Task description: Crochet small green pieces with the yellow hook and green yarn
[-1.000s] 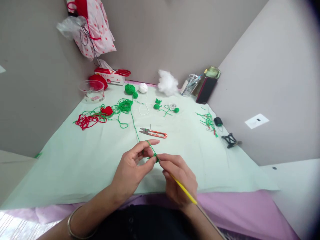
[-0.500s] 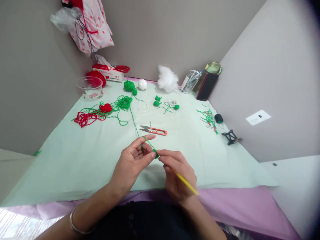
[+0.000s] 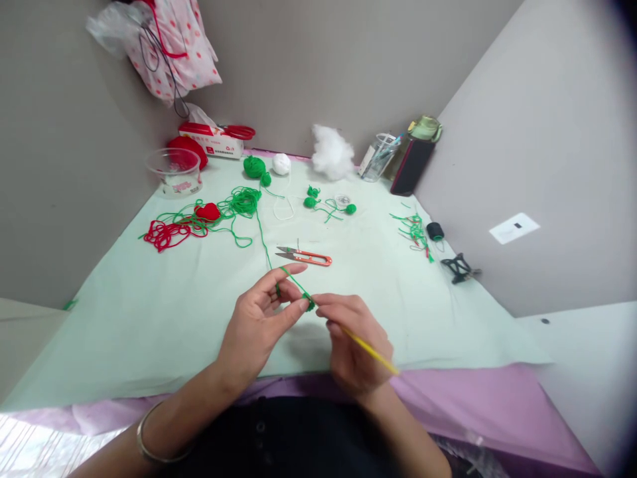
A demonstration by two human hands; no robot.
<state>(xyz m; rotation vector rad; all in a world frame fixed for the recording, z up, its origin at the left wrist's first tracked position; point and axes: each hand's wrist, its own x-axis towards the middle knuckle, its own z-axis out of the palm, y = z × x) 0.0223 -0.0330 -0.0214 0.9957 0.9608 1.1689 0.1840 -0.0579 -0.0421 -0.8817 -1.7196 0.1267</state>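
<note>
My left hand (image 3: 259,318) pinches a small green crochet piece (image 3: 309,303) between thumb and fingers. Green yarn (image 3: 263,236) runs from a loose tangle over my raised left index finger down to that piece. In my right hand (image 3: 355,338) is a yellow-handled crochet hook (image 3: 371,350), held like a pen. Its tip meets the green piece, where my fingertips partly hide it. Just beyond my hands lie orange thread snips (image 3: 311,257) on the pale cloth.
Tangled green yarn (image 3: 245,201) and red yarn (image 3: 166,234) lie left. Behind are a green yarn ball (image 3: 254,166), white stuffing (image 3: 332,154) and a plastic tub (image 3: 174,182). Right are yarn scraps (image 3: 415,229), a black thread spool (image 3: 434,231) and a phone (image 3: 413,167).
The view has shifted slightly. Both hands keep their grips, and the hook's handle end has tilted up a little with my right hand.
</note>
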